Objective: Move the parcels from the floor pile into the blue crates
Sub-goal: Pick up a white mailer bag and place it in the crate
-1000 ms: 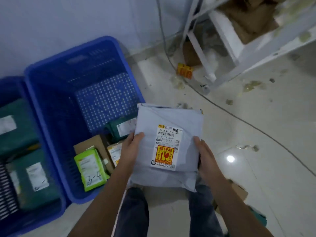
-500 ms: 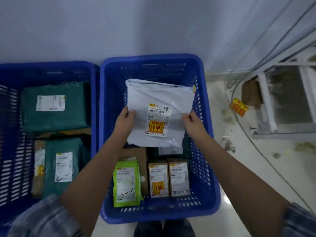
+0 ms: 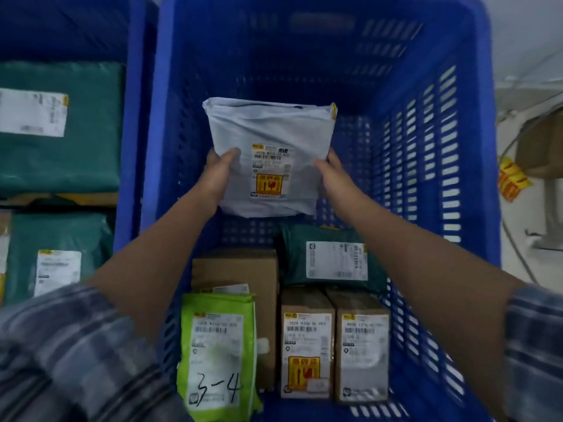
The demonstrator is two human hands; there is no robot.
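pale floor (image 3: 530,269) and a bit of wall show off to the right, but most of the view is two blue crates side by side. the right crate (image 3: 475,123) is the one being loaded, and its back half is bare mesh bottom, so that's where the open room is.

both hands are on a grey mailer bag (image 3: 271,132), held label up, low inside the crate over that bare patch. left hand (image 3: 217,173) grips the bag's left edge with the thumb curled over the top, and right hand (image 3: 333,175) pinches the right edge the same way. holding it by both sides makes sense to me, since a soft bag would sag from one corner, and it has an orange fragile-looking sticker on the label. can't tell if the bag is touching the bottom yet.

nearer the front of the crate things are packed tight: a green mailer (image 3: 332,257), a plain cardboard box (image 3: 240,269), a lime green pouch (image 3: 217,354) marked "3-4" lying partly over that box, and two small brown boxes (image 3: 335,342) standing just beside each other. all labels face up, probably for scanning.

the left crate (image 3: 134,117) has big teal parcels (image 3: 58,126) in it.

my guess is the next bit is just lowering it flat and letting go.
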